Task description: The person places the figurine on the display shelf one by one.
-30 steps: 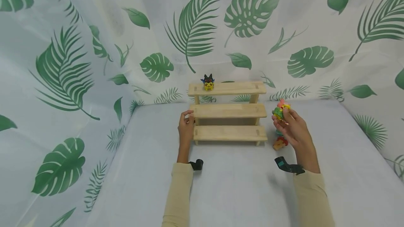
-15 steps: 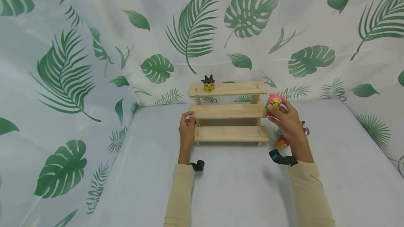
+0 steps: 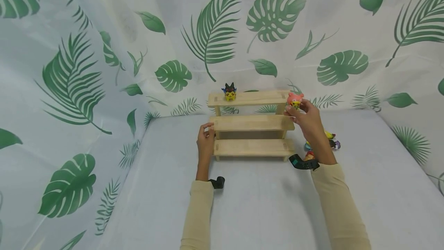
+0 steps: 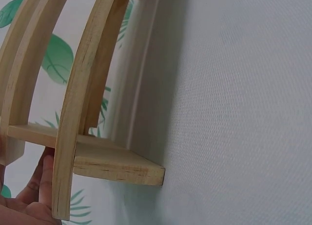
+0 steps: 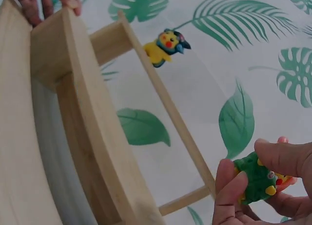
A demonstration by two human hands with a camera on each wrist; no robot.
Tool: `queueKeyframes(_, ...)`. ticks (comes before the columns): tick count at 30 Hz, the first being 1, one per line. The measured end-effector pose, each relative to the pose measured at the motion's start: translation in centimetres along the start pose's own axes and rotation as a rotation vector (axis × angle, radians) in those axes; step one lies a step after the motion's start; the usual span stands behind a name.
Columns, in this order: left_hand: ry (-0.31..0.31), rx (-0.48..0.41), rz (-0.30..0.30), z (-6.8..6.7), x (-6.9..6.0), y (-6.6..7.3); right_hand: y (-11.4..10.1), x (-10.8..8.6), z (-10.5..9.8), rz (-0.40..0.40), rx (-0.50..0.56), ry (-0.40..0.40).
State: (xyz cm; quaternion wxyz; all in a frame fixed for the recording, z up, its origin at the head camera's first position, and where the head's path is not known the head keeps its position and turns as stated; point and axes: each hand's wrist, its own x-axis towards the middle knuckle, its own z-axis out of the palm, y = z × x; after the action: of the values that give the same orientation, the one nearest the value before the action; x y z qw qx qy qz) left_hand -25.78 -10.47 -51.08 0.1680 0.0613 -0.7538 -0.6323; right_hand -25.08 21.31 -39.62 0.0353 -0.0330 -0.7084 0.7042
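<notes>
My right hand [image 3: 308,122] pinches a small figurine [image 3: 295,100] with a pink hat and yellow face, just above the right end of the three-tier wooden stand [image 3: 253,123]. Its green back [image 5: 256,178] shows between thumb and fingers in the right wrist view. At the other side, my left hand [image 3: 205,142] grips the left end of the middle shelf; some of its fingers [image 4: 46,181] lie behind the wood. On the top shelf's left part stands a yellow figurine [image 3: 230,92] with a dark, pointed hat.
Several more figurines lie on the white-covered table right of the stand, partly behind my right forearm; one has a purple and white part [image 3: 335,144]. A leaf-printed cloth [image 3: 277,55] hangs close behind the top shelf.
My right hand has carried the pink-hatted figurine left and up, from beside the stand to the top shelf's right end. My left hand stays on the middle shelf's end.
</notes>
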Motion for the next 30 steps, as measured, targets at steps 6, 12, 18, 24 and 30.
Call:
queueKeyframes(6, -0.006, -0.013, -0.004, -0.1, 0.1, -0.1, -0.5, 1.4, 1.7, -0.125, -0.061, 0.056)
queueKeyframes(12, -0.009, -0.009, -0.02, -0.1, 0.1, -0.1, -0.3, 3.6, 3.2, -0.302, -0.303, 0.176)
queueKeyframes(18, -0.014, 0.002, -0.029, 0.1, 0.1, 0.1, 0.3, 5.5, 3.8, -0.357, -0.457, 0.2)
queueKeyframes(24, -0.012, -0.002, -0.001, 0.1, 0.0, 0.0, 0.9, 6.4, 4.2, -0.352, -0.481, 0.176)
queueKeyframes(30, 0.0, 0.002, 0.008, 0.0, 0.0, 0.3, 1.0, 6.6, 4.8, -0.347, -0.568, 0.192)
